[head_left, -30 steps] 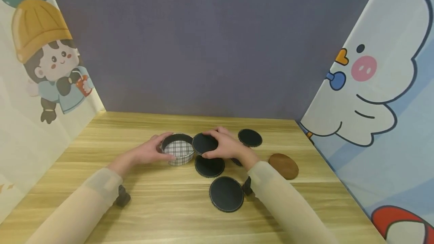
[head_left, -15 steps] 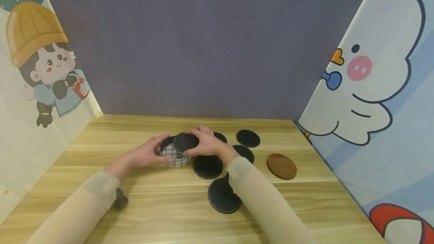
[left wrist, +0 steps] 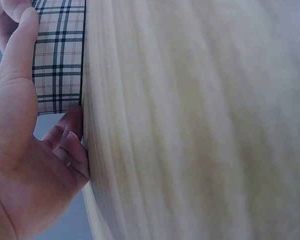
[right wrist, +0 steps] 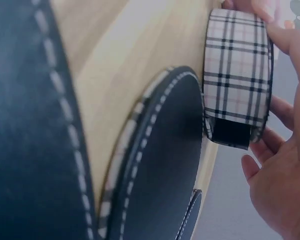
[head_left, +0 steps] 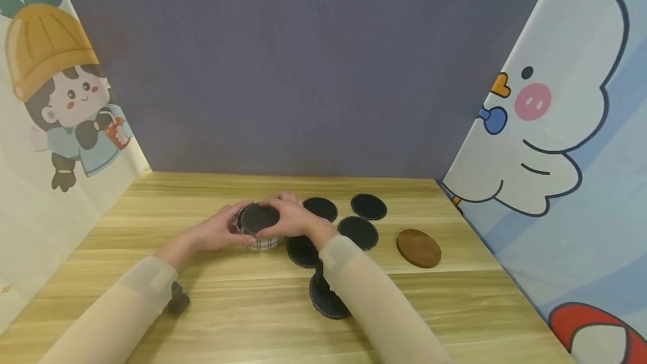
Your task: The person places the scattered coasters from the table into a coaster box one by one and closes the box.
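- I had the left hand (head_left: 219, 231) curved in a wide C around the plaid holder (head_left: 264, 244), thumb on the side toward me and fingers round the far side.
- The right hand (head_left: 292, 218) gripped the held coaster (head_left: 258, 219) by its rim, thumb and fingers well spread; I saw the black disc across the holder's mouth, but could not tell whether any of it sat inside.
- The holder stood on the bench (head_left: 227, 324) left of its middle, nearer the back edge than my side; the right wrist view showed a notch in its wall with black lining.
- Room to the left was generous: the holder stood well apart from the left edge.
- On the right I was tighter: a partly covered coaster (head_left: 302, 251) lay just beside the holder, and another (head_left: 328, 302) ran under the right forearm.
- Two coasters (head_left: 369, 206) lay toward the back edge, with one more (head_left: 358, 233) in front of them.
- The brown disc (head_left: 419, 248) lay farthest over, toward the right edge.
- Behind the back edge rose a grey wall (head_left: 293, 72), limiting reach that way.
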Action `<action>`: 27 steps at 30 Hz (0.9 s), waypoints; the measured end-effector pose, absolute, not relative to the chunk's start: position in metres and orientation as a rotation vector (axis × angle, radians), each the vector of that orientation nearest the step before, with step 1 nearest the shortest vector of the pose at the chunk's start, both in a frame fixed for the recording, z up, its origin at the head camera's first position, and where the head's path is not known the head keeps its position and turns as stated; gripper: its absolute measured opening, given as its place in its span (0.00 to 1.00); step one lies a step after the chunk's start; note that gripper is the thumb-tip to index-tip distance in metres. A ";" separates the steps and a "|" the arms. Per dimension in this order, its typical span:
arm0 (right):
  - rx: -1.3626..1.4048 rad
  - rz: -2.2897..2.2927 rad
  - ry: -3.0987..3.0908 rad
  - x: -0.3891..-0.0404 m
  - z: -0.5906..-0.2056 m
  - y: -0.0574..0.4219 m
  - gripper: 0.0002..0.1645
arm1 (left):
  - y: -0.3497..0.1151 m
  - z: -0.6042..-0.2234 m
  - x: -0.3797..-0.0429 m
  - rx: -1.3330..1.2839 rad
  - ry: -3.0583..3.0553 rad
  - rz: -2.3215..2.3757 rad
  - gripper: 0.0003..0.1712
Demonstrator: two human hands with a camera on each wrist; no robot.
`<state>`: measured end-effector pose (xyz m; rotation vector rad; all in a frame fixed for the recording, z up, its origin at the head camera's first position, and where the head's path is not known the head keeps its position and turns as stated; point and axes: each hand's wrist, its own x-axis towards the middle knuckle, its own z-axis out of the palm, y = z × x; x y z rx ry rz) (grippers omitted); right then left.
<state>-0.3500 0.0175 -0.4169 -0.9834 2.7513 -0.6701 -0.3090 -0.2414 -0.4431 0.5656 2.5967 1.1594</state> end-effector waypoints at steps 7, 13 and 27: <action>-0.995 -0.685 2.747 -0.349 -0.418 0.015 0.50 | -0.240 -0.440 -0.306 0.601 2.589 1.183 0.62; -0.998 -0.649 2.757 -0.348 -0.418 0.015 0.50 | -0.239 -0.439 -0.306 0.610 2.572 1.205 0.63; -0.991 -0.620 2.746 -0.349 -0.417 0.018 0.51 | -0.243 -0.442 -0.309 0.584 2.574 1.165 0.65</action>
